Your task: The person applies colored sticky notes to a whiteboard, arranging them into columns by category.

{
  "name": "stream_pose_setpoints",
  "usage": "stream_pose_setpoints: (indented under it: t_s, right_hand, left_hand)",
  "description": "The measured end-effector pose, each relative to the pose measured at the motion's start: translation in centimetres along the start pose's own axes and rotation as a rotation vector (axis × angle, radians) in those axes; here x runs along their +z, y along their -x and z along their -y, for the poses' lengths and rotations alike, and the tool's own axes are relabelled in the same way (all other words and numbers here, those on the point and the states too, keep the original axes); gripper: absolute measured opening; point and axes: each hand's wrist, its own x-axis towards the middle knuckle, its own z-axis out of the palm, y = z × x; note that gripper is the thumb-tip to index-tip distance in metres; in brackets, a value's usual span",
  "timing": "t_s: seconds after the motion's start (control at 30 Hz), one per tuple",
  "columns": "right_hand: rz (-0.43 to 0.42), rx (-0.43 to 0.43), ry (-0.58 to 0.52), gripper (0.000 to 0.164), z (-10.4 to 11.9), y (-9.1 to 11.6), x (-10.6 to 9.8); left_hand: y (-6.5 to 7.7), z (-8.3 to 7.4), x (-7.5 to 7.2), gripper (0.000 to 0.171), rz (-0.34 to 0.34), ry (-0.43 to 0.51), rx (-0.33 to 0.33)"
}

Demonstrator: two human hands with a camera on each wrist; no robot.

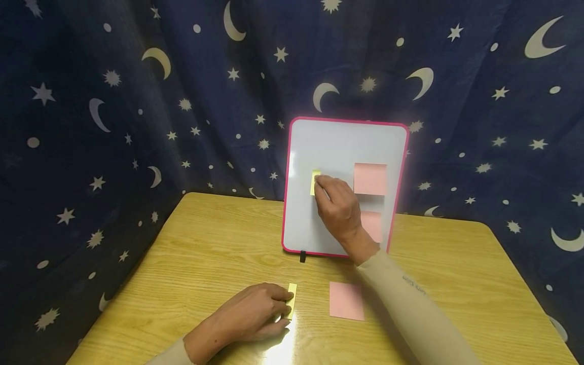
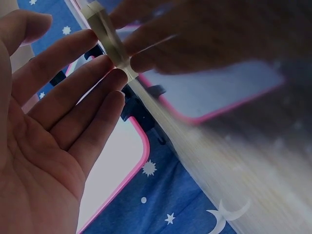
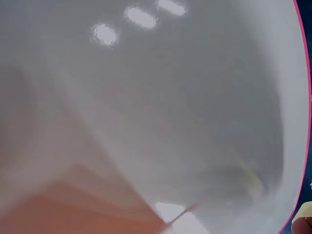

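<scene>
My right hand (image 1: pixel 338 207) is at the whiteboard (image 1: pixel 319 142), its fingertips pinching a narrow yellow sticky note (image 1: pixel 315 182) against the board's left half. In the right wrist view, only a fingertip and a bit of the yellow note (image 3: pixel 304 210) show at the lower right corner. Down on the table, my left hand (image 1: pixel 251 312) rests its fingertips on a narrow yellow sticky-note pad (image 1: pixel 292 291). The left wrist view has these fingers nearly straight, tips touching the edge of the pad (image 2: pixel 105 34), with the thumb apart from it.
On the board's right half, one pink sticky note (image 1: pixel 370 178) sits above another pink note (image 1: pixel 371 226), the lower one partly behind my right hand. A pink pad (image 1: pixel 347 301) lies on the wooden table (image 1: pixel 219 243). A dark star-patterned curtain (image 1: pixel 228 91) hangs behind.
</scene>
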Motion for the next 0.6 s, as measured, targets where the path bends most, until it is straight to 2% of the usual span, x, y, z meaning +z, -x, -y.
stream_pose_setpoints:
  t_s: [0.17,0.6]
  right_hand:
    - [-0.008,0.003,0.014,0.011,-0.5,-0.3,0.4]
    - [0.004,0.015,0.047,0.012,-1.4,-1.0,1.2]
  left_hand:
    - [-0.2,0.1,-0.1,0.029,-0.01,0.015,0.021]
    - [-0.1,0.1,0.0,0.028,0.002,0.006,-0.008]
